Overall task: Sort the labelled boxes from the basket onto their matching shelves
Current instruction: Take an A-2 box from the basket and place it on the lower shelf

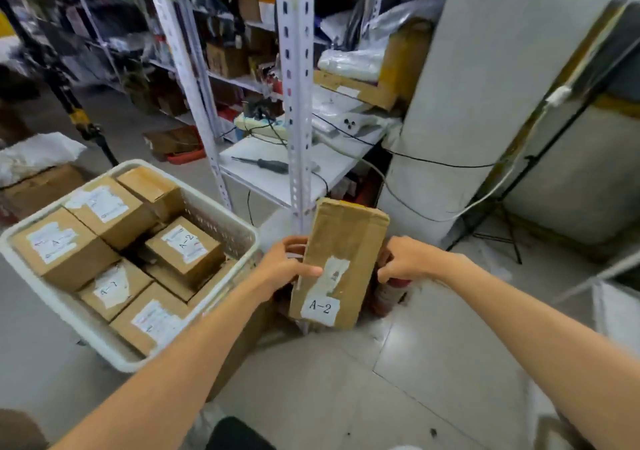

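A long brown cardboard box [341, 259] with a white label reading A-2 is held upright in front of me, low above the floor. My left hand [289, 267] grips its left edge, thumb across the front. My right hand [405, 259] grips its right edge with curled fingers. To the left stands the white plastic basket [221, 221], holding several labelled brown boxes; one [185, 245] also reads A-2. A white metal shelf rack [297, 103] rises just behind the held box.
The rack's low white shelf [277, 175] carries a black screwdriver [263, 164], cables and a power strip. A big white wrapped roll [485, 103] stands to the right. A red cylinder sits on the floor behind the box. Cardboard boxes lie at far left; more racks behind.
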Available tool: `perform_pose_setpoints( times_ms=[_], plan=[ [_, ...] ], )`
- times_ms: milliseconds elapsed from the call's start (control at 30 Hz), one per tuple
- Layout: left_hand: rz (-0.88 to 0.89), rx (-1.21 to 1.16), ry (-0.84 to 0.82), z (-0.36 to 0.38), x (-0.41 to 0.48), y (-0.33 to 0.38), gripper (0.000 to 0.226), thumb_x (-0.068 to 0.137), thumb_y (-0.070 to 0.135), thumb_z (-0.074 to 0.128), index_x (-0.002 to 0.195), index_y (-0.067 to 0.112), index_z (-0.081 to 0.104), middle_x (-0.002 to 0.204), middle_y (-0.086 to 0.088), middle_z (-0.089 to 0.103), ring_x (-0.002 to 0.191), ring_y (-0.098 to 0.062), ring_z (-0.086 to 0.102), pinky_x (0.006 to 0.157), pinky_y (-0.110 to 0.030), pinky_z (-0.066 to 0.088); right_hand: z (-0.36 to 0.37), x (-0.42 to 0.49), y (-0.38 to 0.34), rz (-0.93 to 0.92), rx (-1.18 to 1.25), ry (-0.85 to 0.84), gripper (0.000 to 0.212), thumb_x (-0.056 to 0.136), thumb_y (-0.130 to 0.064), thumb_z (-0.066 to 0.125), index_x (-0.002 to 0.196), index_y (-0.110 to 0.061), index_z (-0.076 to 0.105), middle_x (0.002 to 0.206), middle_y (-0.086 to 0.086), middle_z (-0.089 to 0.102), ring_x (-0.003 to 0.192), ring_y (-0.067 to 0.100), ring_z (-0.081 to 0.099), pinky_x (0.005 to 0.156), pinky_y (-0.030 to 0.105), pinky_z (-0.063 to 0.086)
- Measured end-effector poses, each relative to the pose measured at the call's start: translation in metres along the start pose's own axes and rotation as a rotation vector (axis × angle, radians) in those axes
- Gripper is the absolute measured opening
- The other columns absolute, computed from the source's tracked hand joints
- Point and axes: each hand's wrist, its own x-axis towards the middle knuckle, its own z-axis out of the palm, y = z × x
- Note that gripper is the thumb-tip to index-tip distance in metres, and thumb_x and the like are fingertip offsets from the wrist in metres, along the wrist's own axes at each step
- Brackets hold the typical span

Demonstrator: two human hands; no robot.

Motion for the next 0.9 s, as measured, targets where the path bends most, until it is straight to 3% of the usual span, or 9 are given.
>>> perform_pose_setpoints(
  times_ms=[100, 167, 267, 400, 500, 633, 800, 900],
  plan=[
    [0.059, 0.037, -0.100, 0.061, 0.012, 0.029, 0.057, 0.069, 0.004, 0.083, 0.119, 0.016, 0.058, 0.115, -0.005, 0.062, 0.108, -0.020, 0.060, 0.081, -0.031, 0.052, -0.009, -0.043, 0.055, 0.105, 0.050, 0.081, 0.031, 0.072, -0.033, 0.067, 0.078, -0.005, 0.054, 0.077, 0.011, 0.061, 0.068, 0.025, 0.057, 0.057, 0.038, 0.045],
    [0.099, 0.031, -0.176, 0.102, 0.020, 0.052, 0.053, 0.073, -0.001, 0.078, 0.118, 0.016, 0.057, 0.111, -0.004, 0.063, 0.105, -0.020, 0.060, 0.082, -0.031, 0.052, -0.018, -0.074, 0.091, 0.173, 0.089, 0.155, 0.038, 0.071, -0.031, 0.067, 0.093, 0.000, 0.062, 0.091, 0.017, 0.067, 0.083, 0.032, 0.063, 0.072, 0.047, 0.054],
    [0.168, 0.054, -0.295, 0.165, 0.036, 0.089, 0.052, 0.074, -0.009, 0.073, 0.120, 0.009, 0.055, 0.110, -0.007, 0.064, 0.104, -0.023, 0.061, 0.079, -0.028, 0.053, -0.031, -0.120, 0.142, 0.280, 0.150, 0.269, 0.039, 0.076, -0.028, 0.069, 0.109, -0.009, 0.063, 0.104, 0.008, 0.066, 0.094, 0.024, 0.062, 0.086, 0.043, 0.053],
    [0.224, 0.078, -0.489, 0.269, 0.048, 0.139, 0.052, 0.080, -0.009, 0.066, 0.128, 0.007, 0.051, 0.107, -0.007, 0.066, 0.090, -0.017, 0.064, 0.059, -0.019, 0.054, -0.038, -0.186, 0.202, 0.476, 0.265, 0.413, 0.039, 0.078, -0.026, 0.070, 0.115, -0.017, 0.059, 0.106, 0.000, 0.062, 0.097, 0.018, 0.059, 0.083, 0.031, 0.050],
    [0.262, 0.090, -0.677, 0.352, 0.047, 0.171, 0.057, 0.078, -0.008, 0.068, 0.130, 0.008, 0.050, 0.105, -0.005, 0.067, 0.093, -0.017, 0.065, 0.065, -0.026, 0.054, -0.033, -0.242, 0.238, 0.624, 0.331, 0.527, 0.042, 0.079, -0.028, 0.070, 0.117, -0.018, 0.058, 0.109, -0.001, 0.060, 0.103, 0.018, 0.058, 0.092, 0.035, 0.050],
    [0.325, 0.103, -0.938, 0.456, 0.030, 0.210, 0.060, 0.072, -0.012, 0.071, 0.126, 0.007, 0.052, 0.110, -0.009, 0.067, 0.103, -0.026, 0.064, 0.078, -0.036, 0.056, -0.026, -0.317, 0.272, 0.844, 0.429, 0.586, 0.046, 0.081, -0.023, 0.067, 0.125, -0.016, 0.055, 0.118, 0.003, 0.059, 0.106, 0.021, 0.058, 0.091, 0.034, 0.050],
    [0.355, 0.130, -1.300, 0.554, -0.018, 0.257, 0.052, 0.075, -0.016, 0.065, 0.121, 0.007, 0.055, 0.110, -0.009, 0.066, 0.089, -0.019, 0.064, 0.054, -0.019, 0.052, -0.013, -0.391, 0.286, 1.129, 0.540, 0.678, 0.044, 0.078, -0.022, 0.067, 0.121, -0.021, 0.055, 0.122, 0.003, 0.057, 0.105, 0.018, 0.057, 0.086, 0.031, 0.050],
    [0.382, 0.156, -1.444, 0.598, -0.049, 0.277, 0.052, 0.077, -0.014, 0.066, 0.121, 0.010, 0.055, 0.110, -0.006, 0.065, 0.096, -0.022, 0.064, 0.061, -0.022, 0.053, -0.009, -0.419, 0.280, 1.278, 0.574, 0.718, 0.047, 0.079, -0.026, 0.067, 0.124, -0.022, 0.054, 0.125, 0.002, 0.057, 0.106, 0.019, 0.057, 0.088, 0.031, 0.050]
  ],
)
